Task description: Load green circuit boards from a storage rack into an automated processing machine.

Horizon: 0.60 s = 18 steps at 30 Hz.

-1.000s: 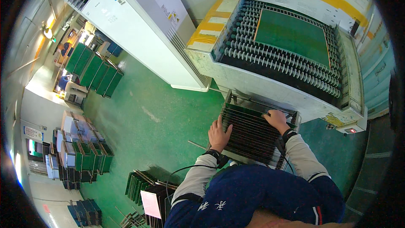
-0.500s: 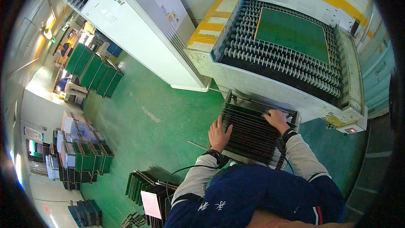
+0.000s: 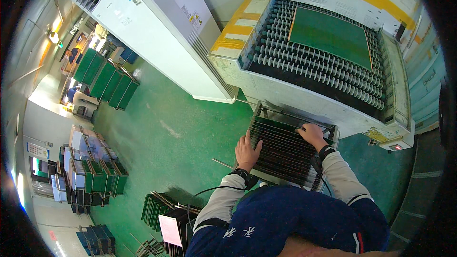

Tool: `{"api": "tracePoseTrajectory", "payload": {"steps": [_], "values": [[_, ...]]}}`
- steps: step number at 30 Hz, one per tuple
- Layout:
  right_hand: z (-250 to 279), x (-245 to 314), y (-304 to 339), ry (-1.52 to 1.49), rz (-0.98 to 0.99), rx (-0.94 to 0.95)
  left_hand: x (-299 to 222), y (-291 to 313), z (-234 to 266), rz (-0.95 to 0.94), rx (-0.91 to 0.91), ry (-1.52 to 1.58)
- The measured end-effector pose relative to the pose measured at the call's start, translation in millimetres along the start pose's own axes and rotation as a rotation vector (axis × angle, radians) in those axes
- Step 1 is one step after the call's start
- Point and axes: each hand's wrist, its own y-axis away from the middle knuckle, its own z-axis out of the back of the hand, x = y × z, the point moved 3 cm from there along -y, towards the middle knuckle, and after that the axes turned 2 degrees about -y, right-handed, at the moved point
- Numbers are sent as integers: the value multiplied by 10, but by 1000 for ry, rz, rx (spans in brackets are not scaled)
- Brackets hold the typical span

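A metal rack [image 3: 257,110] stands in front of me, filled with several thin dark panels [image 3: 281,157] on edge in close rows. My left hand [image 3: 246,152] lies along the rack's left side, fingers stretched out and thumb apart, touching the panel ends. At the far right of the rows, my right hand [image 3: 312,135] is closed with curled fingers at the top edge of a green panel [image 3: 273,124]. Its fingertips are partly hidden. Beyond the rack, a larger green board [image 3: 331,37] lies flat on the roller conveyor [image 3: 304,69].
A tall white air conditioner [image 3: 157,38] stands left of the conveyor. More racks of panels stand at lower left, one with a pink sheet [image 3: 170,230], and others [image 3: 102,176] along the left wall. People work in the far left background. A cable [image 3: 209,190] crosses my left forearm.
The green board on the conveyor has shifted very slightly away from me. Both hands and the rack stay in place.
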Motion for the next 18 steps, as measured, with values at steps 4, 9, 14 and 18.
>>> {"api": "tracePoseTrajectory", "payload": {"steps": [4,9,14,18], "values": [[24,33,3,10,1,19,21,9,-3,-2,-3,0],[8,6,0,-4,-5,18,4,7,2,4,13,-6],[-24,-24,-15,-3,5,5,-5,1,10,10,18,-4],[-23,-22,-14,-10,16,-3,9,-1,3,2,8,-1]]}}
